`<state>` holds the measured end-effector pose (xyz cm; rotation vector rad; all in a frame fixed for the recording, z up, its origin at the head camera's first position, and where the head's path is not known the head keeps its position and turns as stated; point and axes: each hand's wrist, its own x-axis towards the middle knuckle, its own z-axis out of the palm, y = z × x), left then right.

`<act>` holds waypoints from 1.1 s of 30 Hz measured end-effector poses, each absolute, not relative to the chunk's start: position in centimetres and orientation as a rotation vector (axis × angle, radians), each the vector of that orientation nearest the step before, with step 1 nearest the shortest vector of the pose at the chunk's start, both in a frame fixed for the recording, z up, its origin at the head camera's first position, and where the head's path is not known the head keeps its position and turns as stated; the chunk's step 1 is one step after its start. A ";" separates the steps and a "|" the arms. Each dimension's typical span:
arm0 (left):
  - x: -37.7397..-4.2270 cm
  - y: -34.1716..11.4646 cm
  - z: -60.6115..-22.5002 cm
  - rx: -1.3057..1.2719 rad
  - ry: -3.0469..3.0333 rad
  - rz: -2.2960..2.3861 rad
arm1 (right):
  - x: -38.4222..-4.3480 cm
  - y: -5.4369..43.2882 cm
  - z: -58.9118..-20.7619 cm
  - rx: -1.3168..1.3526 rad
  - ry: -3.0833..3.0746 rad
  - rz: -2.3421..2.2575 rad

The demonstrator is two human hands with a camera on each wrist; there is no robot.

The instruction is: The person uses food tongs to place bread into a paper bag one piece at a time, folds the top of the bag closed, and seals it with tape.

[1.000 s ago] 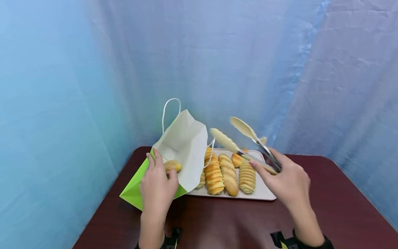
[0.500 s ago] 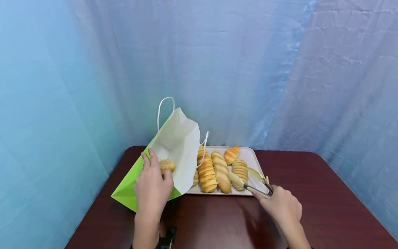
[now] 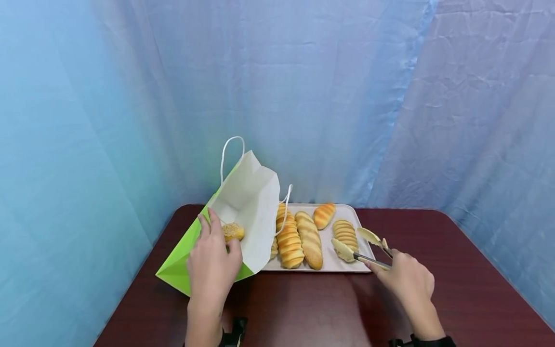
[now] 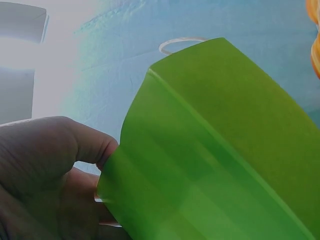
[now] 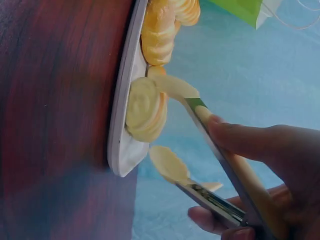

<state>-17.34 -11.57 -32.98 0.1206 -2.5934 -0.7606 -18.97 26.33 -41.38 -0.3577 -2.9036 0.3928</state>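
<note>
In the head view my left hand (image 3: pixel 214 262) pinches the near edge of a green paper bag (image 3: pixel 179 272) that leans with its white mouth facing me. A crumb-topped bun (image 3: pixel 233 232) shows inside that mouth, close to the fingers. My right hand (image 3: pixel 407 277) grips metal tongs (image 3: pixel 363 241) with cream scalloped tips. The tips are spread on either side of a ridged roll (image 3: pixel 345 236) at the tray's right end. From the right wrist view, one tip lies along the roll (image 5: pixel 145 112) and the other stands apart from it.
A white tray (image 3: pixel 331 266) bears an orange-striped loaf (image 3: pixel 288 241), a pale long loaf (image 3: pixel 310 241) and a small striped bun (image 3: pixel 324 215). The bag covers the tray's left part. Blue curtains (image 3: pixel 303 96) hang behind the dark wooden table (image 3: pixel 303 308).
My right hand has lowered the tongs from above the tray to the ridged roll. Since half a second ago, tongs and roll have shifted right. My left hand stays at the bag.
</note>
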 end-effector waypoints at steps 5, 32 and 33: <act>-17.2 -11.7 -33.0 0.118 -2.599 -0.766 | -18.6 24.8 -43.0 -0.397 -2.824 0.426; -17.1 -12.0 -32.7 0.086 -2.615 -0.771 | -20.8 27.1 -46.3 -0.216 -2.647 0.463; -17.0 -12.0 -32.7 0.087 -2.618 -0.771 | -20.7 27.2 -46.2 -0.221 -2.636 0.467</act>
